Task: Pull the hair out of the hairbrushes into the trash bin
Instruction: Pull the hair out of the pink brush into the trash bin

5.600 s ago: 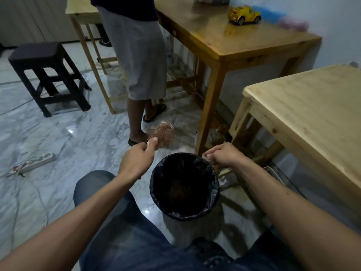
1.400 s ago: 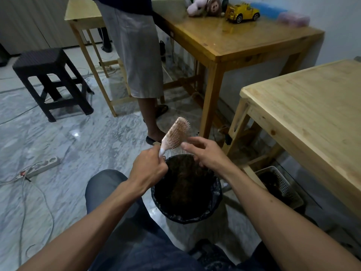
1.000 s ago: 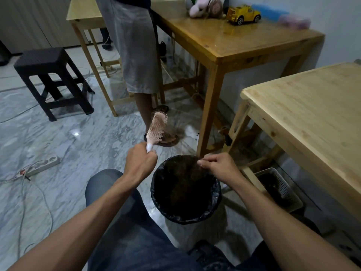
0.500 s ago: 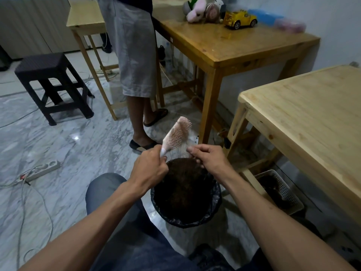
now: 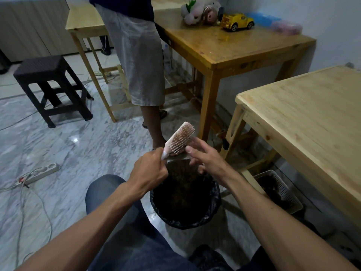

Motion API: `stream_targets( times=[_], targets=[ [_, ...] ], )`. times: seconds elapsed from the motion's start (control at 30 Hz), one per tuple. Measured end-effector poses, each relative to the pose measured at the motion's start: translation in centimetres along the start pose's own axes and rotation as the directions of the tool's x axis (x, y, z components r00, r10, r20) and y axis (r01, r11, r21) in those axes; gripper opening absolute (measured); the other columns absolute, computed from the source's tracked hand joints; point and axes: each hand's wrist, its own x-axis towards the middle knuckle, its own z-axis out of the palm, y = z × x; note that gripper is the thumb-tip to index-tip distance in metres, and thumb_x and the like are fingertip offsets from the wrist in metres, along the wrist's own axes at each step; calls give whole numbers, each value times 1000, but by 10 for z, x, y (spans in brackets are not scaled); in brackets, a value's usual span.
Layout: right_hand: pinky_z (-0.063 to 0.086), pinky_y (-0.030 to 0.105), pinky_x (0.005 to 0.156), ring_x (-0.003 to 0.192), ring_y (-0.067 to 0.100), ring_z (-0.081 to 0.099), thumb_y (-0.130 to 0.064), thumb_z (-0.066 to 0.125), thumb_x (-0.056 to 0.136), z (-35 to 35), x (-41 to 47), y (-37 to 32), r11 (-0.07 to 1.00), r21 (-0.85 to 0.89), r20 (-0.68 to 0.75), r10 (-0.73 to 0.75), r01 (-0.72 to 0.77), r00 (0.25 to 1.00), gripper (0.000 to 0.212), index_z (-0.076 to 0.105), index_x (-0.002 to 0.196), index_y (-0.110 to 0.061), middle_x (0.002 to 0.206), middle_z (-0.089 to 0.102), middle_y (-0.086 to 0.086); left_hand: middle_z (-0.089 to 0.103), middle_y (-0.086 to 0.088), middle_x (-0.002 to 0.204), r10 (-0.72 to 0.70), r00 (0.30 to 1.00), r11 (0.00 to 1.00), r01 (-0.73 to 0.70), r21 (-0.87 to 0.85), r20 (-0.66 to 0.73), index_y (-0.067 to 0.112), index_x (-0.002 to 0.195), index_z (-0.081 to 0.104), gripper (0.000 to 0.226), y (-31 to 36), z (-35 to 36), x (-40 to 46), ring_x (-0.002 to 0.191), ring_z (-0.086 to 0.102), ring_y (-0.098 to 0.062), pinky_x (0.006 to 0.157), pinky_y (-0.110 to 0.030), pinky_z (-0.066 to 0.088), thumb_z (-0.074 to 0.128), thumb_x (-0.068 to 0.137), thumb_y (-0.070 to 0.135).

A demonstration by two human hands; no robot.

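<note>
We sit over a marble floor (image 5: 68, 153), a pale wooden tabletop (image 5: 312, 114) to our right. Near our knees stands the trash bin (image 5: 212, 216), lined in black and filled with brown hair. Just beyond its far rim our left hand (image 5: 149, 173) is closed around the handle of a pink hairbrush (image 5: 178, 140), tilted up and to the right, bristles facing us. Our right hand (image 5: 205, 157) is open, fingers spread beside the bristles, one fingertip touching them.
</note>
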Motion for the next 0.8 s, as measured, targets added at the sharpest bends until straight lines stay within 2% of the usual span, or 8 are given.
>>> stream_targets(
  times=[0.07, 0.13, 0.23, 0.37, 0.5, 0.6, 0.7, 0.8],
  targets=[
    [45, 22, 53, 74, 12, 63, -35, 70, 96, 10, 0, -2, 998, 66, 12, -24, 23, 1000, 35, 66, 129, -22, 103, 77, -5, 57, -4, 70, 14, 1000, 1000, -14, -5, -1, 14, 89, 54, 4, 2, 0, 0, 55, 48, -23, 47, -32, 28, 54, 88, 17],
    [45, 19, 52, 64, 9, 58, -28, 70, 97, 16, 0, 4, 995, 98, -62, -23, 29, 998, 16, 77, 105, -16, 78, 75, -4, 53, -1, 68, -14, 1000, 1000, 14, -20, -7, 14, 89, 52, 3, 2, -4, 2, 54, 47, -20, 46, -30, 26, 55, 88, 16],
    [42, 16, 50, 57, 8, 51, -23, 70, 97, 16, -1, 14, 991, 130, -194, 6, 20, 981, 16, 80, 89, -13, 66, 66, -3, 53, 0, 65, -95, 995, 995, 95, -7, -23, 13, 89, 54, 3, -7, -8, 7, 53, 48, -20, 46, -30, 27, 56, 86, 14],
    [41, 15, 49, 57, 9, 51, -20, 69, 98, 0, -14, 25, 1000, -5, -191, 7, -8, 982, 17, 80, 85, -17, 67, 68, -1, 60, -10, 73, -255, 962, 967, 253, -31, -95, 7, 94, 57, 11, -23, -14, 11, 59, 53, -26, 50, -34, 37, 55, 90, 16],
    [43, 18, 57, 65, 8, 57, -26, 67, 99, -10, -19, 31, 955, -262, -142, 106, -141, 984, 13, 79, 93, -27, 83, 75, 0, 56, -7, 70, -194, 979, 981, 195, 8, -67, 10, 92, 54, 6, -25, -15, 8, 57, 50, -22, 47, -33, 32, 54, 91, 16],
    [44, 17, 58, 76, 7, 59, -33, 68, 96, -8, -15, 23, 855, -473, -18, 234, -214, 972, 34, 68, 130, -30, 117, 66, -4, 53, -4, 67, -91, 996, 994, 92, 52, -24, 12, 89, 51, 5, -20, -11, 4, 55, 47, -25, 46, -31, 26, 55, 88, 14],
    [43, 24, 56, 79, 13, 58, -37, 71, 90, -4, -7, 9, 936, -299, -50, 178, -185, 983, 72, 41, 154, -33, 137, 51, -2, 52, -1, 70, -32, 999, 997, 31, 74, 11, 15, 91, 50, 6, -15, -9, 0, 55, 46, -22, 47, -31, 25, 54, 87, 15],
    [44, 23, 49, 69, 12, 59, -43, 71, 92, 0, -3, -4, 994, -88, -93, 50, -58, 994, 68, 42, 153, -34, 132, 56, -9, 53, -1, 75, 17, 999, 996, -20, 87, 39, 17, 92, 48, 8, -11, -7, -4, 56, 44, -20, 47, -30, 24, 55, 87, 17]
  ],
)
